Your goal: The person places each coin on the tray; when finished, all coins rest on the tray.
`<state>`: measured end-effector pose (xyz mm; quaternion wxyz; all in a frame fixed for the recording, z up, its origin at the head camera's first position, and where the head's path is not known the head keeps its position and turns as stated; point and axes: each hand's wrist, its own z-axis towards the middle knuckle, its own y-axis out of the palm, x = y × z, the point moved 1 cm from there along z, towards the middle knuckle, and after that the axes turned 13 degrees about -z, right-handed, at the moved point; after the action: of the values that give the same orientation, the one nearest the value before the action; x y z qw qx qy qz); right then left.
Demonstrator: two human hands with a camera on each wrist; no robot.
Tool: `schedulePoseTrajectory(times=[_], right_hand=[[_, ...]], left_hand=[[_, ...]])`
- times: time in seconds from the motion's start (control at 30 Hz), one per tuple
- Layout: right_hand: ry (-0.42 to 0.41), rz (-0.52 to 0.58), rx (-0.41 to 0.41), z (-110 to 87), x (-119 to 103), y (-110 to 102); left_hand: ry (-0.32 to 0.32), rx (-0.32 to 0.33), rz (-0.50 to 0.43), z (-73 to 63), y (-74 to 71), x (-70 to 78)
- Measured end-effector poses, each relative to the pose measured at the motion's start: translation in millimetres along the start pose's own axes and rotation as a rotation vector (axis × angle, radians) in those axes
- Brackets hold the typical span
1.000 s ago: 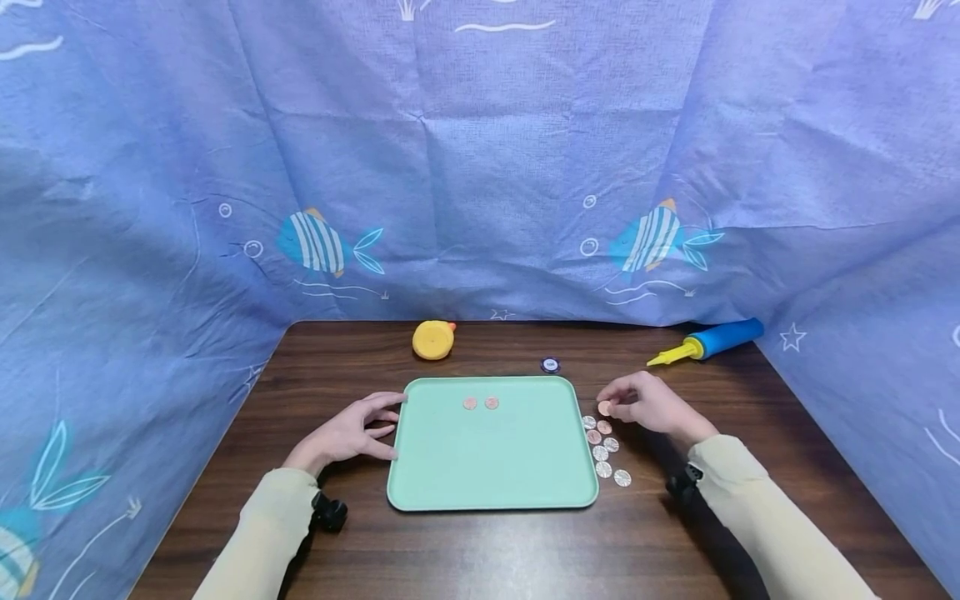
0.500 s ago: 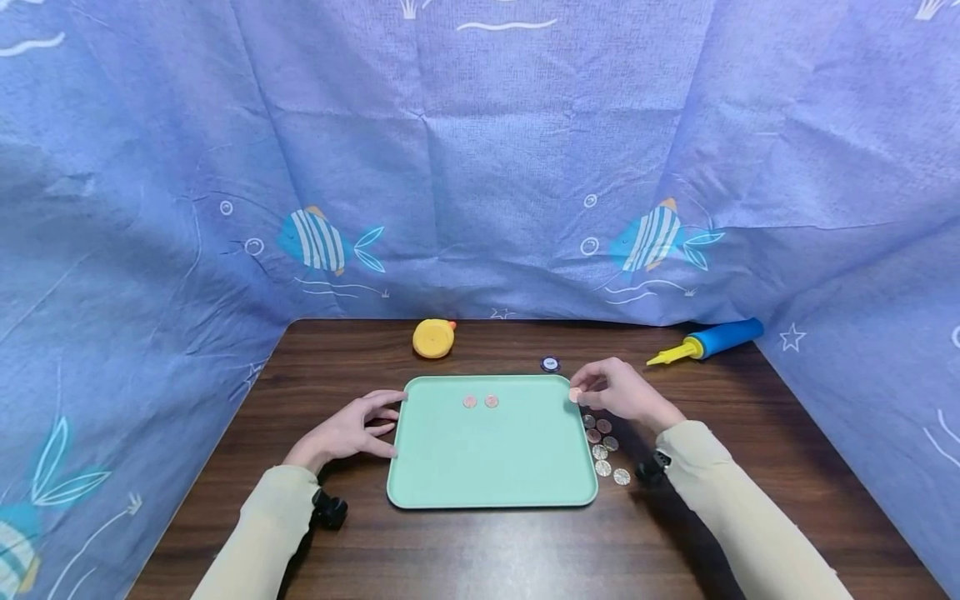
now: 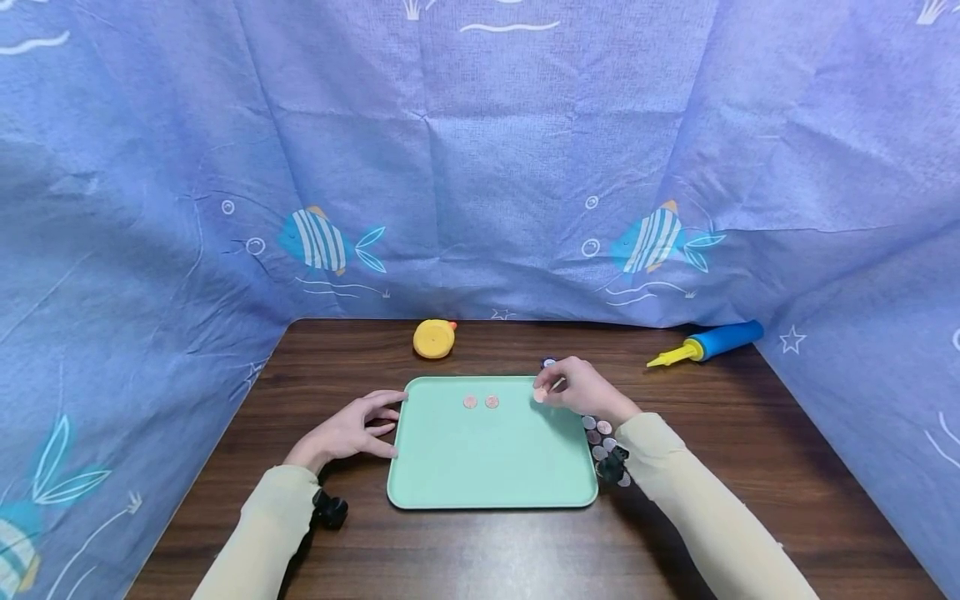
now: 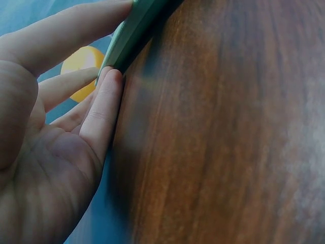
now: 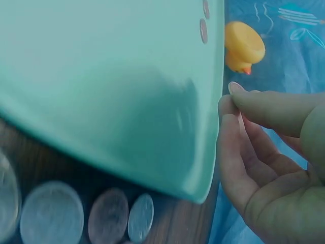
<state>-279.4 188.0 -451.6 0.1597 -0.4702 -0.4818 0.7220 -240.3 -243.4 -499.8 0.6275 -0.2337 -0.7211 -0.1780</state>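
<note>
A pale green tray [image 3: 491, 467] lies on the wooden table. Two copper coins [image 3: 470, 402] lie side by side near its far edge. My right hand [image 3: 585, 392] pinches another copper coin [image 3: 540, 395] between thumb and fingertips above the tray's far right part; in the right wrist view the thumb [image 5: 269, 108] meets the fingers and the coin does not show. At the tray's left side my left hand [image 3: 348, 427] is spread, fingertips and thumb touching the rim. Several silver and copper coins [image 3: 599, 452] lie along the tray's right side, partly covered by the right wrist.
A yellow rubber duck [image 3: 433, 339] lies on its side behind the tray. A blue-and-white poker chip [image 3: 548, 362] peeks out behind the right hand. The blue hand pump [image 3: 723, 337] with a yellow nozzle lies at the back right. A blue fish-print cloth [image 3: 480, 167] hangs behind.
My right hand has carried the copper coin left from the loose coins, across the tray's right rim to above the tray. The left hand has stayed at the left rim.
</note>
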Motion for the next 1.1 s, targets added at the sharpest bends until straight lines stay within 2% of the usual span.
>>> schedulePoseTrajectory(times=[0.4, 0.63, 1.1], right_hand=[[-0.023, -0.015, -0.052, 20.2, -10, 20], [-0.092, -0.038, -0.052, 26.1, -15, 27], [-0.031, -0.154, -0.062, 30.9, -22, 36]], left_hand=[[-0.003, 0.006, 0.017, 1.5, -1.4, -0.1], [0.008, 0.003, 0.014, 1.1, -1.9, 0.0], [0.014, -0.001, 0.004, -0.5, -1.2, -1.4]])
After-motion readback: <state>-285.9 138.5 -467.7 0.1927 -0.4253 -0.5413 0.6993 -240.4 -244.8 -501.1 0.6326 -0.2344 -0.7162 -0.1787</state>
